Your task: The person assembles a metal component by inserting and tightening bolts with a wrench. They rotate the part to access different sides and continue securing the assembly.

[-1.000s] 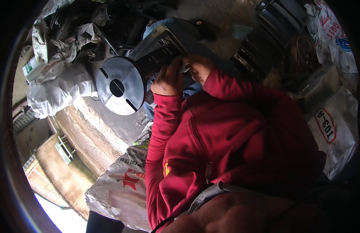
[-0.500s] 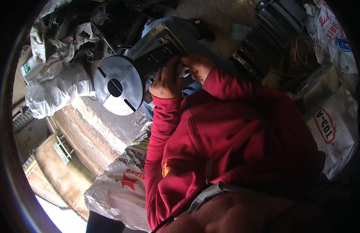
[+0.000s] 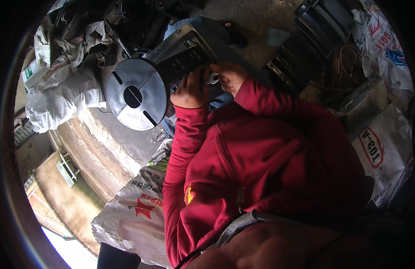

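Observation:
A grey metal machine body (image 3: 183,49) with a round slotted steel disc (image 3: 135,95) on its end lies in front of me. My left hand (image 3: 192,92), in a red sleeve, is clasped on the body's near edge just right of the disc. My right hand (image 3: 230,76) is curled beside it, fingers pinched on a small shiny metal part (image 3: 212,79) on the same edge. The two hands almost touch. What lies under the fingers is hidden.
White woven sacks (image 3: 64,96) are piled at the left, and another printed sack (image 3: 131,215) lies below the disc. Dark metal frames (image 3: 319,27) and more sacks (image 3: 378,148) crowd the right. A concrete ledge (image 3: 100,148) runs under the disc.
Both hands stay on the machine's edge. The view has shifted only slightly, and nothing has been picked up or let go.

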